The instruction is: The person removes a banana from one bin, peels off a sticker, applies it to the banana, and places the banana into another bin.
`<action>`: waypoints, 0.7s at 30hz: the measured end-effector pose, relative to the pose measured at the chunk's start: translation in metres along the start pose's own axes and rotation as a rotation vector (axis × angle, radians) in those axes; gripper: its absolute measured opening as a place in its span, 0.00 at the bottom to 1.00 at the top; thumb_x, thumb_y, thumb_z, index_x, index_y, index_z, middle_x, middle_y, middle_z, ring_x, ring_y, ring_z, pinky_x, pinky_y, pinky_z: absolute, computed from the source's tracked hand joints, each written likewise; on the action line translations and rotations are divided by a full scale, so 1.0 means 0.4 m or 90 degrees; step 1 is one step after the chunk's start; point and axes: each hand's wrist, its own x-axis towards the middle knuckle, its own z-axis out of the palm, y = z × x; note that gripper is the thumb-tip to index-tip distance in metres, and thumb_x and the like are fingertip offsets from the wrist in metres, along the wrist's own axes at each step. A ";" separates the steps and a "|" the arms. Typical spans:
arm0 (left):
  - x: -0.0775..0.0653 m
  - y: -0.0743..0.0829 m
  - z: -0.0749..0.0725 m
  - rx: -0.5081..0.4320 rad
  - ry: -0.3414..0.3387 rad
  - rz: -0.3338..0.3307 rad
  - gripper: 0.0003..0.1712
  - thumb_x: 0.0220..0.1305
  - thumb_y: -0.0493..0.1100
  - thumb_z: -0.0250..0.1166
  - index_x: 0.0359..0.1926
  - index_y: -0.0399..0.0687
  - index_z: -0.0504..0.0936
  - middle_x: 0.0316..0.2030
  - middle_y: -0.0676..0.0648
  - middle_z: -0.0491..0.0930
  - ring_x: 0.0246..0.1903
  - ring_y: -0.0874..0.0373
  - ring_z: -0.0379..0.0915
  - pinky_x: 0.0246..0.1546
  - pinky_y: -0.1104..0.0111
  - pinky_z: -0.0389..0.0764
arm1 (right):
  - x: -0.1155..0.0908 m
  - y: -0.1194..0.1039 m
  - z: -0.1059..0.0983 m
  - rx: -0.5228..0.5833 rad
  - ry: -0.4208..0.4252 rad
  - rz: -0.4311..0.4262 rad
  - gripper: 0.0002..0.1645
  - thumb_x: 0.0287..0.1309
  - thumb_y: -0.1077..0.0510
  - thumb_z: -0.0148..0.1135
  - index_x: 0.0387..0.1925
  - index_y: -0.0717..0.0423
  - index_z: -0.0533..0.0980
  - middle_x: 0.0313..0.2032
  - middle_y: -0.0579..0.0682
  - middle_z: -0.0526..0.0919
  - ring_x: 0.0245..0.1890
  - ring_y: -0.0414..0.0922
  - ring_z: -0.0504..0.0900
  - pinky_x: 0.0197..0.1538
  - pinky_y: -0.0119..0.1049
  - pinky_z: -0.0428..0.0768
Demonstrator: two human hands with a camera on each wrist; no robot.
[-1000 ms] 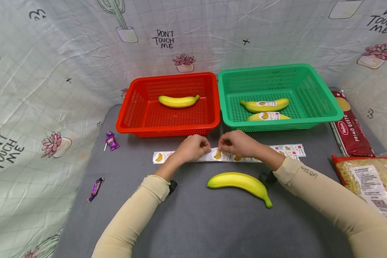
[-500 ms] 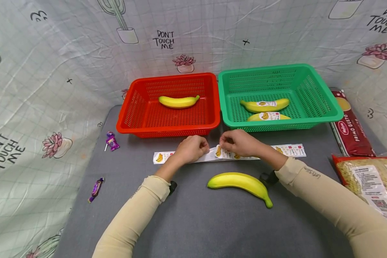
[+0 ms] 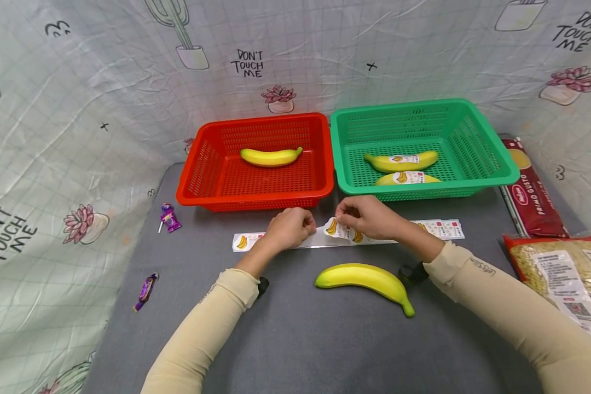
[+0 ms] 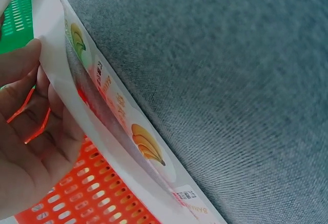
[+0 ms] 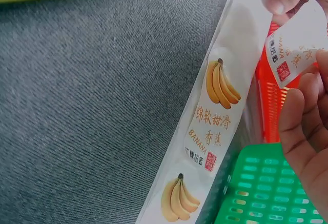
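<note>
A strip of banana stickers (image 3: 320, 239) lies across the dark table in front of the baskets. My left hand (image 3: 289, 229) pinches its bare white backing between thumb and fingers, plain in the left wrist view. Between the thumb and fingers of my right hand (image 3: 366, 216) is one banana sticker (image 5: 294, 44), peeled up and apart from the strip in the right wrist view. More stickers remain on the strip (image 5: 215, 101) beside it. An unlabelled yellow banana (image 3: 364, 276) rests on the table nearer to me, below the strip.
A red basket (image 3: 256, 201) holds one plain banana (image 3: 271, 157). The green basket (image 3: 433, 189) holds two labelled bananas (image 3: 423, 160). At right lie a red coffee pack (image 3: 534, 191) and a grain bag (image 3: 566, 279). Wrapped sweets (image 3: 169, 218) lie at left.
My right hand has lifted the sticker slightly up and away from the backing, so more of it stands free. The left hand stays at the strip. The head view has shifted slightly.
</note>
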 end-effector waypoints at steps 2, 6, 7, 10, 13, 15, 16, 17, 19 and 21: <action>-0.001 -0.002 0.000 0.014 0.001 -0.010 0.05 0.67 0.45 0.68 0.32 0.55 0.86 0.29 0.54 0.82 0.32 0.57 0.76 0.34 0.61 0.75 | -0.005 0.000 -0.001 -0.002 0.001 -0.004 0.04 0.70 0.59 0.62 0.38 0.55 0.80 0.30 0.49 0.81 0.29 0.43 0.74 0.34 0.35 0.75; 0.000 -0.005 0.004 0.034 0.008 -0.017 0.05 0.68 0.45 0.68 0.33 0.54 0.86 0.30 0.53 0.82 0.33 0.57 0.76 0.34 0.60 0.77 | -0.022 0.000 -0.007 -0.007 0.013 -0.007 0.04 0.69 0.59 0.63 0.38 0.54 0.81 0.31 0.47 0.82 0.30 0.43 0.75 0.36 0.35 0.75; 0.000 -0.007 0.006 0.037 0.009 -0.018 0.05 0.68 0.44 0.67 0.33 0.54 0.86 0.30 0.53 0.82 0.33 0.57 0.76 0.34 0.60 0.77 | -0.026 0.002 -0.008 -0.006 0.015 -0.008 0.03 0.69 0.59 0.63 0.38 0.54 0.81 0.31 0.47 0.82 0.30 0.43 0.75 0.37 0.35 0.75; 0.002 -0.015 0.014 0.040 0.013 -0.018 0.05 0.67 0.44 0.67 0.32 0.54 0.86 0.30 0.53 0.82 0.33 0.56 0.77 0.34 0.60 0.77 | -0.041 0.004 -0.016 -0.008 0.019 -0.001 0.03 0.68 0.59 0.64 0.37 0.54 0.81 0.31 0.47 0.82 0.31 0.43 0.75 0.38 0.35 0.75; 0.005 -0.023 0.023 0.036 0.013 -0.018 0.06 0.66 0.43 0.67 0.30 0.54 0.85 0.29 0.53 0.82 0.32 0.56 0.77 0.33 0.60 0.75 | -0.051 0.011 -0.022 -0.013 0.023 0.002 0.03 0.68 0.59 0.64 0.37 0.54 0.81 0.31 0.46 0.82 0.32 0.43 0.75 0.38 0.34 0.75; 0.007 -0.027 0.028 0.032 0.013 -0.017 0.06 0.65 0.42 0.68 0.29 0.54 0.84 0.28 0.53 0.81 0.31 0.55 0.77 0.33 0.60 0.74 | -0.056 0.017 -0.025 -0.013 0.026 0.001 0.03 0.68 0.59 0.64 0.38 0.54 0.82 0.31 0.46 0.82 0.31 0.42 0.75 0.38 0.34 0.75; 0.008 -0.028 0.029 0.030 0.014 -0.017 0.07 0.65 0.42 0.68 0.28 0.54 0.84 0.28 0.53 0.81 0.31 0.56 0.77 0.32 0.61 0.74 | -0.058 0.019 -0.027 -0.011 0.027 0.001 0.03 0.68 0.59 0.64 0.38 0.54 0.82 0.31 0.46 0.82 0.31 0.42 0.75 0.38 0.34 0.75; 0.009 -0.029 0.030 0.028 0.013 -0.016 0.07 0.65 0.42 0.68 0.28 0.54 0.84 0.27 0.53 0.81 0.31 0.56 0.77 0.32 0.61 0.74 | -0.060 0.021 -0.028 -0.009 0.028 0.001 0.03 0.68 0.59 0.64 0.38 0.54 0.82 0.31 0.47 0.82 0.31 0.42 0.75 0.37 0.33 0.75; 0.010 -0.029 0.031 0.028 0.013 -0.014 0.08 0.65 0.41 0.68 0.27 0.54 0.84 0.27 0.53 0.81 0.31 0.56 0.76 0.32 0.61 0.74 | -0.062 0.023 -0.030 -0.004 0.030 0.001 0.03 0.69 0.59 0.63 0.38 0.54 0.82 0.31 0.47 0.82 0.31 0.42 0.76 0.37 0.33 0.75; 0.011 -0.027 0.032 0.029 0.012 -0.015 0.08 0.65 0.41 0.67 0.27 0.53 0.84 0.27 0.53 0.81 0.30 0.56 0.76 0.32 0.61 0.74 | -0.063 0.024 -0.032 -0.001 0.029 0.002 0.04 0.69 0.59 0.63 0.38 0.54 0.82 0.31 0.47 0.82 0.31 0.42 0.76 0.37 0.32 0.75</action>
